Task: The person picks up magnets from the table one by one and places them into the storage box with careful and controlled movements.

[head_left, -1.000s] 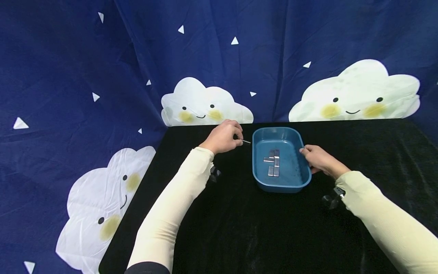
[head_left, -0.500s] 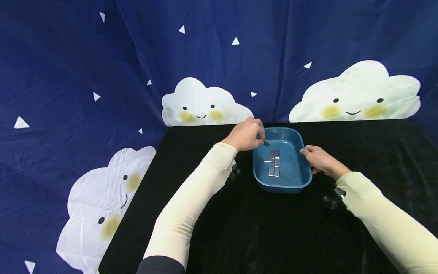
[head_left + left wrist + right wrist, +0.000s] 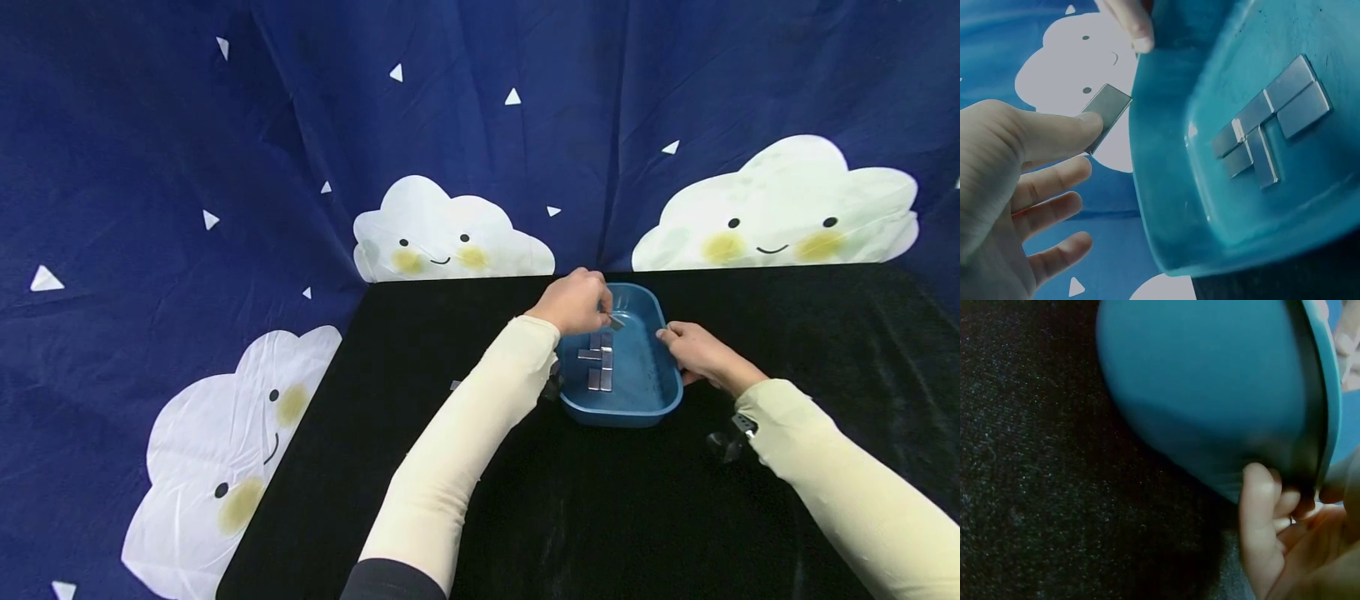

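My left hand (image 3: 576, 302) is over the far left part of a blue plastic bin (image 3: 647, 400). Between thumb and fingers it pinches a flat, silvery rectangular metal block (image 3: 1109, 111); in the left wrist view the other fingers spread away from the block. Several similar metal blocks (image 3: 1288, 84) lie on the bin's floor, side by side in a branching cluster. At the bin's right wall, my right hand (image 3: 697, 350) holds the rim, thumb on top and fingers against the outside, which the right wrist view (image 3: 1266, 519) shows from below.
Under the bin is a table with a black cloth (image 3: 600, 517). A small silvery piece (image 3: 455, 385) lies on it, partly hidden by the left sleeve (image 3: 465, 433). Behind the table hangs a dark blue curtain (image 3: 465, 125) with smiling clouds.
My left hand has moved right with the metal block, from outside the bin to over it. The small piece near the left sleeve has come into view. My right hand stays on the rim.
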### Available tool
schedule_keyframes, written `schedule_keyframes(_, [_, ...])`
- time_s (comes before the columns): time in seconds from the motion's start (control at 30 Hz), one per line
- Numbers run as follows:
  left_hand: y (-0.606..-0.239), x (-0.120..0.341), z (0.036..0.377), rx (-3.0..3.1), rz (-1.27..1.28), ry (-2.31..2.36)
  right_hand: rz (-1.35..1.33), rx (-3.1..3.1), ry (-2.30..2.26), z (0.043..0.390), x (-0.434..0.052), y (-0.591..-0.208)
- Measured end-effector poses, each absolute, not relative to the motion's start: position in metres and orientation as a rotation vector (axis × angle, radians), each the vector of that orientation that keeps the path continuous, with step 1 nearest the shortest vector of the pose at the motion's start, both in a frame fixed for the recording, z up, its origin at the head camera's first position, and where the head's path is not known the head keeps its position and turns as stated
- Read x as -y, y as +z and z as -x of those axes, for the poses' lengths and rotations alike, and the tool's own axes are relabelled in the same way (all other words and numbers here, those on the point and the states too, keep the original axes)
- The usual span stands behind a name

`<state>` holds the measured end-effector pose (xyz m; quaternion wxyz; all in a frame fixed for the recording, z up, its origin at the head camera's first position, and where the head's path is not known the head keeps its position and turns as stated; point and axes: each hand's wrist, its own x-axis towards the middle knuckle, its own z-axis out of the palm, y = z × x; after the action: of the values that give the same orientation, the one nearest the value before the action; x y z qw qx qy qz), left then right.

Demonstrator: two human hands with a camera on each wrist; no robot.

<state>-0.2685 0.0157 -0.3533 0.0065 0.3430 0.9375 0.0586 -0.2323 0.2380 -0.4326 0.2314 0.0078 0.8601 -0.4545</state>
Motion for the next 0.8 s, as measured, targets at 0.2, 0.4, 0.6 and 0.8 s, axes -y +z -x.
schedule_keyframes(0.2, [-0.366,-0.03,0.274,-2.899,-1.075,0.171,-0.027,-2.37,-1.247,0.231,-0.236,-0.436])
schedule_keyframes(0.4, [-0.364,-0.037,0.277,-2.889,-1.087,0.193,-0.011,-2.376,-1.242,0.232,-0.238,-0.434])
schedule_keyframes(0.6, [-0.361,-0.042,0.278,-2.865,-1.084,0.216,-0.014,-2.365,-1.243,0.234,-0.239,-0.431])
schedule_keyframes(0.8, [-0.36,-0.046,0.275,-2.853,-1.091,0.244,-0.027,-2.377,-1.244,0.233,-0.237,-0.432])
